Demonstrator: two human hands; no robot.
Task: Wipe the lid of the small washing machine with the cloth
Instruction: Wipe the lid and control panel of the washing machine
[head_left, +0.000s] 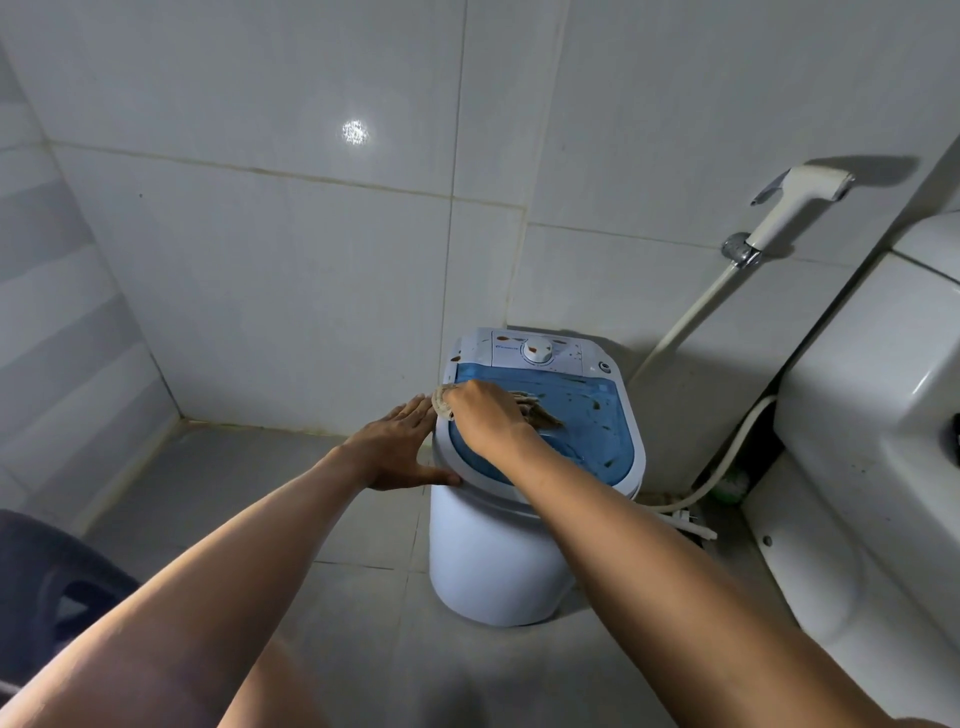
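A small white washing machine stands on the tiled floor against the wall. Its blue see-through lid carries brown smears and spots. A beige cloth lies on the left part of the lid, bunched under my right hand, which presses it down with the fingers over it. My left hand rests with straight fingers against the machine's left rim, its thumb on the front edge. A white control panel with a round knob sits behind the lid.
A white toilet stands close on the right. A bidet sprayer hangs on the wall, and its hose runs down behind the machine. Tiled walls close the corner at left. A dark plastic stool sits at lower left.
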